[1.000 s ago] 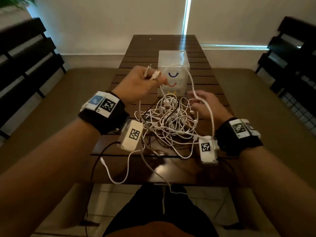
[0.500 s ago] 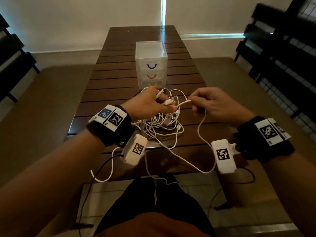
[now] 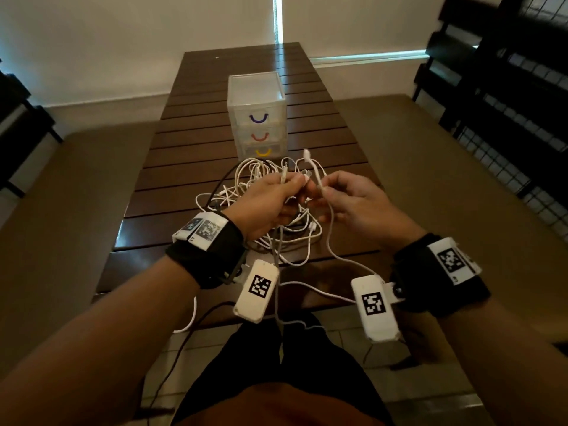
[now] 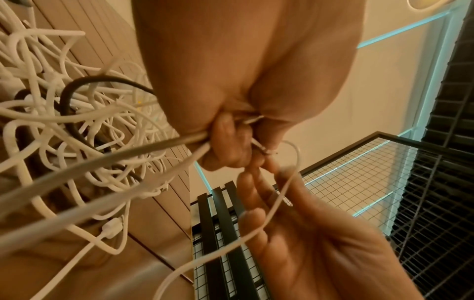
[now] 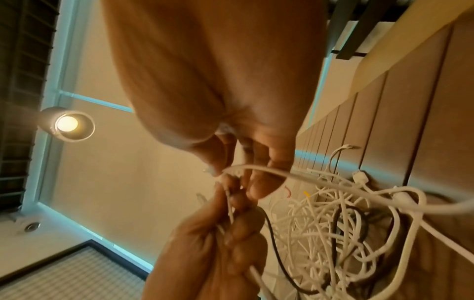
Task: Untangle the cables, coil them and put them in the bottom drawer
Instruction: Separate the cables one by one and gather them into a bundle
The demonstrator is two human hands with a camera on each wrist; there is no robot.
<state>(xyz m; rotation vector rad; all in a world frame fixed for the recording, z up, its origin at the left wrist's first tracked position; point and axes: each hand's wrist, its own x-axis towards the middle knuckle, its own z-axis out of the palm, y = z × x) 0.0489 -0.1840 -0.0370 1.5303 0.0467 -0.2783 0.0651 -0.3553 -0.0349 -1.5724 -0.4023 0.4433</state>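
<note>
Cables [image 3: 261, 210] in a tangle beneath both hands, left grip [image 3: 270, 201] clutching several ends, right grip [image 3: 353, 204] pinching one.

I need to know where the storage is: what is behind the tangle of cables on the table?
Behind the tangle of cables stands a clear three-drawer unit on the table, its bottom drawer shut. The drawers' contents cannot be made out.

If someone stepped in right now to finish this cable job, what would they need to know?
Left hand: grips several white cable ends above the tangle.
Right hand: pinches one white cable near its plug, its slack trailing off the table's near edge.
Cable tangle: white with at least one black, on the wooden table in front of the three-drawer unit.
Done: nothing coiled; drawers look closed.
Left: free each cable, coil, open the yellow-handled bottom drawer, stow.
</note>
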